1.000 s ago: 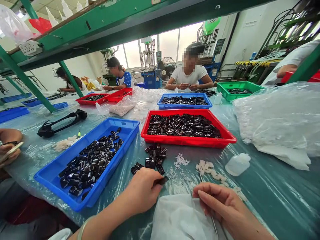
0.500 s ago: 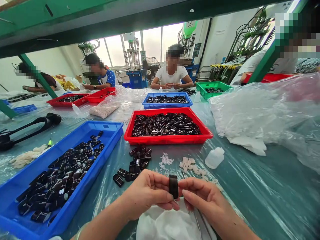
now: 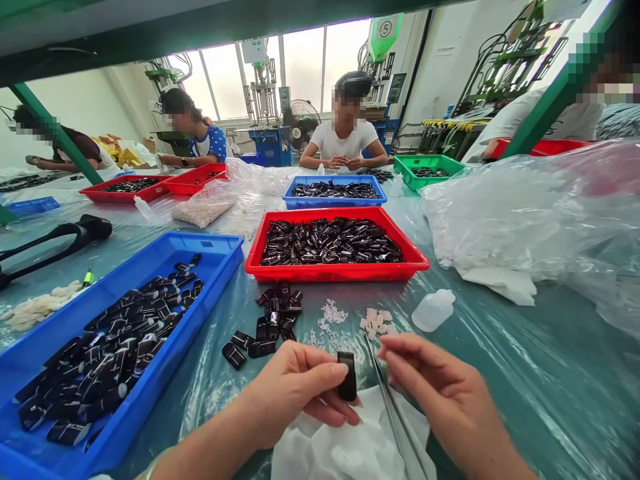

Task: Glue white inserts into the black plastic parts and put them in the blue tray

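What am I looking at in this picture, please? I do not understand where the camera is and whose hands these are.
The camera sits on a person's head and looks forward and down, so the two bare hands at the bottom belong to that person. The left hand pinches a small black part between its fingers. The right hand holds thin metal tweezers near it. Under the hands lies a white cloth. The table is covered with clear plastic film. On it stand a blue tray and a red tray, both holding many such black parts, with a loose pile of black parts, small white pieces and a small white bottle between them. The people across the table are co-workers at their own trays.
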